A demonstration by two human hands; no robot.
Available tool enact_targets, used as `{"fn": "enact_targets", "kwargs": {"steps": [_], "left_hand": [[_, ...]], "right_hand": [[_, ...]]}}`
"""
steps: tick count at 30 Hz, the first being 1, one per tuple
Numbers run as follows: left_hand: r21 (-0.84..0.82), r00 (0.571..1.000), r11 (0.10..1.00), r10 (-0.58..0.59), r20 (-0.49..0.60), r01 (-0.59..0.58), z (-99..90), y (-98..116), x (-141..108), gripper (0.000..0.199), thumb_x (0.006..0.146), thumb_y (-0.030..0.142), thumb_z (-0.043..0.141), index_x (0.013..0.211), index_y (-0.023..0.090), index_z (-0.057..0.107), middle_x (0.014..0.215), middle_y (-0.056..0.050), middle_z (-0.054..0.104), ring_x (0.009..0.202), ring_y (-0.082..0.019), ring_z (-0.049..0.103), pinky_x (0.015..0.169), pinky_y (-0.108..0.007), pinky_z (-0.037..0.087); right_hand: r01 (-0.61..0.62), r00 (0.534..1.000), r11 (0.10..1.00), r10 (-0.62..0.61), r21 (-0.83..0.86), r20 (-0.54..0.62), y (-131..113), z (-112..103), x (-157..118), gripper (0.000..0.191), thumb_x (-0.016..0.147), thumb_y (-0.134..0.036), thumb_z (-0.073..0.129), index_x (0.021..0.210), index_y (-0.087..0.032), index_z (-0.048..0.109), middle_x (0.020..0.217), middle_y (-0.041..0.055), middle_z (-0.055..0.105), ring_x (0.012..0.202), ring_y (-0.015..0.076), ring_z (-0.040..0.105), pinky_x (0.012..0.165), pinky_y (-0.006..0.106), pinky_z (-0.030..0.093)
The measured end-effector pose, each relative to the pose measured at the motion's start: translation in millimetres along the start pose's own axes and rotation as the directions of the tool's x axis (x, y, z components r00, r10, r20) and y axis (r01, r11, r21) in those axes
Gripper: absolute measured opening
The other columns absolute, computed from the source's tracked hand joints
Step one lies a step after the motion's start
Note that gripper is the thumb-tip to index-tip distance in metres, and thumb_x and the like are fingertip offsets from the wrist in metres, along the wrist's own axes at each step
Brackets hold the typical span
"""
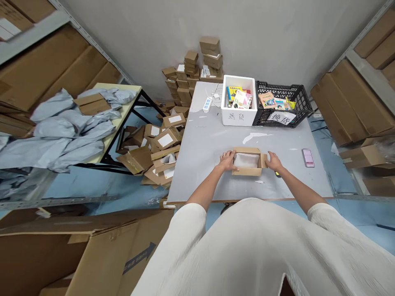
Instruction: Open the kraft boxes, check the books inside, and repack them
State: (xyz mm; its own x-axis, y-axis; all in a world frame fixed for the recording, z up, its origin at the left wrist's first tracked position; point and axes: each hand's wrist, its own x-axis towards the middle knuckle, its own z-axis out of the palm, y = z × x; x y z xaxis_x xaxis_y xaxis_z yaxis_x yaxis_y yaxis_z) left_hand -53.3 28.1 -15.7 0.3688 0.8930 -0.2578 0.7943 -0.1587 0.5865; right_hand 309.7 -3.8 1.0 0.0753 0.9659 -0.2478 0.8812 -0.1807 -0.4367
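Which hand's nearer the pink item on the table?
Right. The right hand is at the open box, on the side facing the pink item; the left hand is farther off, at the box's opposite end.

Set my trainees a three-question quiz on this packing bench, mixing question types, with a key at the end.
1. True or false: the left hand is inside the white bin.
2. Which stands directly beside the white bin on the grey table? A) large carton B) black crate C) grey parcels
3. Fill in: the right hand is at the end ____ of the small open box.

Key: 1 false, it is on the small open box; 2 B; 3 flap.
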Motion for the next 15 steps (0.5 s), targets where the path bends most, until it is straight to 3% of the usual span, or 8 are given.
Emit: {"fn": "enact_targets", "kwargs": {"steps": [3,5,7,9,12,15], "left_hand": [[-0.009,1.000,1.000,-0.005,-0.007,0.005,1.0,2,-2,0.134,0.049,0.052,0.103,0.166,0.035,0.041,0.166,-0.019,0.043,0.144,-0.050,0.045,0.118,-0.061,0.040],[-0.030,1.000,1.000,-0.005,-0.022,0.005,2.0,3,-4,0.134,0.048,0.050,0.104,0.166,0.036,0.041,0.166,-0.019,0.044,0.144,-0.050,0.045,0.117,-0.061,0.040],[-0.042,0.999,0.999,-0.009,-0.034,0.008,2.8,4,-7,0.135,0.048,0.050,0.104,0.166,0.037,0.041,0.166,-0.018,0.043,0.144,-0.050,0.045,0.117,-0.060,0.039],[-0.032,0.999,0.999,-0.017,-0.030,0.016,2.3,5,-10,0.136,0.051,0.051,0.103,0.169,0.037,0.038,0.167,-0.018,0.042,0.144,-0.050,0.044,0.118,-0.060,0.039],[-0.002,0.999,0.999,-0.038,-0.001,0.038,-1.4,7,-16,0.135,0.058,0.054,0.100,0.173,0.038,0.029,0.170,-0.017,0.038,0.148,-0.047,0.042,0.120,-0.057,0.037],[0.014,0.996,0.996,-0.087,0.037,0.086,-6.8,10,-22,0.138,0.062,0.058,0.097,0.175,0.041,0.021,0.175,-0.014,0.031,0.153,-0.044,0.038,0.122,-0.052,0.035]], "right_hand": [[0.164,0.986,0.975,-0.164,-0.149,0.014,-28,-13,2,0.075,0.089,-0.027,0.066,0.162,-0.020,0.051,0.165,0.0229,0.050,0.145,0.0466,0.049,0.121,0.065,0.038],[0.321,0.947,0.924,-0.319,-0.208,0.044,-54,-19,5,0.068,0.089,-0.020,0.067,0.157,-0.019,0.059,0.166,0.0223,0.050,0.149,0.0468,0.044,0.125,0.065,0.031],[0.497,0.867,0.839,-0.479,-0.220,0.135,-84,-18,8,0.058,0.091,-0.014,0.063,0.148,-0.021,0.067,0.159,0.0203,0.057,0.145,0.0433,0.049,0.124,0.061,0.034],[0.628,0.771,0.757,-0.572,-0.180,0.280,-113,-8,13,0.050,0.094,-0.011,0.060,0.141,-0.023,0.072,0.139,0.0182,0.071,0.132,0.0381,0.060,0.119,0.054,0.040],[0.732,0.654,0.657,-0.599,-0.184,0.462,-146,15,22,0.048,0.092,-0.008,0.063,0.136,-0.022,0.073,0.118,0.0144,0.077,0.115,0.0320,0.069,0.105,0.043,0.050],[0.806,0.570,0.523,-0.563,-0.276,0.599,-161,37,32,0.042,0.093,-0.009,0.066,0.132,-0.021,0.073,0.117,0.0136,0.078,0.109,0.0297,0.072,0.095,0.037,0.053]]}}
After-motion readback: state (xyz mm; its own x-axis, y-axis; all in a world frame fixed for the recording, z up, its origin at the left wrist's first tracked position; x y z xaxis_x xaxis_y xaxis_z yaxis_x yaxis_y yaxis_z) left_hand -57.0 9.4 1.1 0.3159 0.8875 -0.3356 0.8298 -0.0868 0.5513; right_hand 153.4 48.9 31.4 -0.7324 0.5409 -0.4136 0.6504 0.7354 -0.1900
